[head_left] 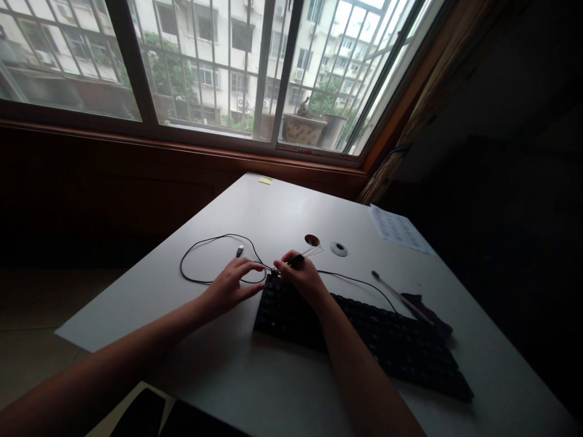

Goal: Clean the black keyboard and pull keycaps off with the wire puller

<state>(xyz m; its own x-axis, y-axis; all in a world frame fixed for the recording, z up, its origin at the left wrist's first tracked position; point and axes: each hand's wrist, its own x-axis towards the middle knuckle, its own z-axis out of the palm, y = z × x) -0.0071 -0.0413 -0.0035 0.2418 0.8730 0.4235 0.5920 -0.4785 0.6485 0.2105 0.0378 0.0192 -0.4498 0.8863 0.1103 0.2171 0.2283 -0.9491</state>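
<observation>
A black keyboard lies at an angle on the white table. My right hand is over its far left corner, closed around a keycap puller with a dark handle and thin wire loops pointing away. The puller's other end is at a small dark piece by the keyboard corner; whether it grips a key I cannot make out. My left hand is beside that corner, thumb and fingers apart, fingertips close to the keyboard's left edge. Nothing shows between them.
A black cable loops across the table behind my left hand, with its USB plug. Behind the keyboard are a cable hole and its round cover. To the right lie a thin brush, dark cloth and printed paper.
</observation>
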